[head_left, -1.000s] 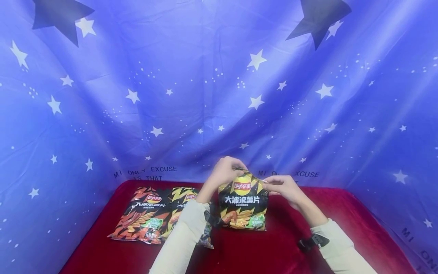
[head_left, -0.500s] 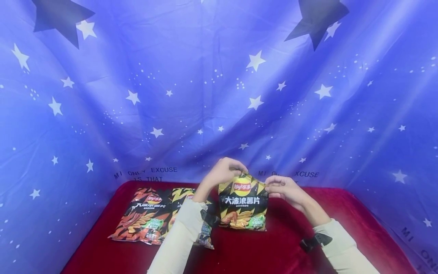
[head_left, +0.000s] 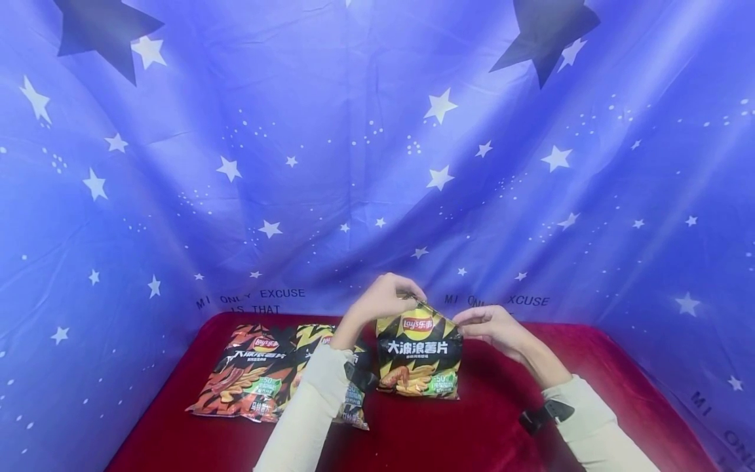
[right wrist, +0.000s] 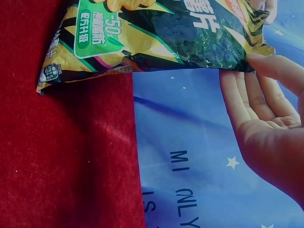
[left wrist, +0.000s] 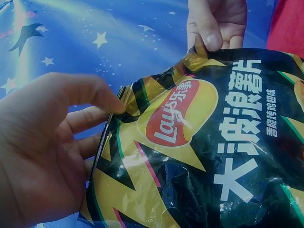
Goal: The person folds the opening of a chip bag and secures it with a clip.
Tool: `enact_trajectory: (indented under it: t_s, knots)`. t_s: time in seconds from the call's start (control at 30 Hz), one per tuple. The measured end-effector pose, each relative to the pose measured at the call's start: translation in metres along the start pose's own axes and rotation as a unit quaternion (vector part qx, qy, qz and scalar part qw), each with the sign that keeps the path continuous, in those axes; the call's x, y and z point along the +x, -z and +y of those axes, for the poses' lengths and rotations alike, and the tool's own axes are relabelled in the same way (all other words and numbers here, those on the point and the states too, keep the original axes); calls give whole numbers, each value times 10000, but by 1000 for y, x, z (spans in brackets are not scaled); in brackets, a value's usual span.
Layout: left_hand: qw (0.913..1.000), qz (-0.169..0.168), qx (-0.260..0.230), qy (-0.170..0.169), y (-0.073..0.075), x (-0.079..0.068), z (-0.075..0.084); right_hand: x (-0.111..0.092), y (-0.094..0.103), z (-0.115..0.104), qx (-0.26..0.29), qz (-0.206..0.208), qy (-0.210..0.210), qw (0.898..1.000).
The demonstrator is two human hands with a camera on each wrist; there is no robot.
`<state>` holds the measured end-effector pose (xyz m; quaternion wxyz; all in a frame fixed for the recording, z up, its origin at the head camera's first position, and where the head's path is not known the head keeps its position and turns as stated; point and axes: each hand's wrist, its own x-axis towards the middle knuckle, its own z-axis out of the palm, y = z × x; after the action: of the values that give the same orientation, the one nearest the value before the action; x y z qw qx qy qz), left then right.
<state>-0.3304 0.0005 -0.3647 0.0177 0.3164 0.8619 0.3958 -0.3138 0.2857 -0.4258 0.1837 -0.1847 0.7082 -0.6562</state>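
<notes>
A yellow and black bag of Lay's potato chips [head_left: 417, 354] stands upright on the red cloth between my hands, its front toward me. My left hand [head_left: 383, 298] pinches the top edge of the chip bag [left wrist: 190, 142] near its middle, thumb in front. With thumb and fingers, my right hand [head_left: 495, 331] pinches the bag's upper right corner, which dips lower than the rest of the edge. In the right wrist view, the right thumb [right wrist: 273, 66] lies on the printed face and the other fingers go behind it.
An orange-red chip bag [head_left: 238, 380] lies flat on the left of the red cloth [head_left: 531, 406]. Next to it lies another yellow and black chip bag [head_left: 312, 334], partly covered by my left forearm. A blue star-printed curtain [head_left: 354, 131] hangs behind and at both sides.
My right hand has shifted slightly down and right, and the bag's upper right corner has dropped a little with it. The left hand has barely moved. The flat bags have stayed put.
</notes>
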Motion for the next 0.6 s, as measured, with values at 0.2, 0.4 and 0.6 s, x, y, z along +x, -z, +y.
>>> enact_trajectory:
  t_s: [0.2, 0.4, 0.6]
  knots:
    - [9992, 192, -228, 270, -3, 0, 1, 0, 0, -1, -128, 34, -37, 9999]
    - [9976, 475, -124, 480, -7, 1, 1, 1, -1, -2, -357, 19, -27, 9994]
    - [9988, 369, -70, 318, -6, 1, 3, 1, -3, -2, -342, 184, -130, 9992]
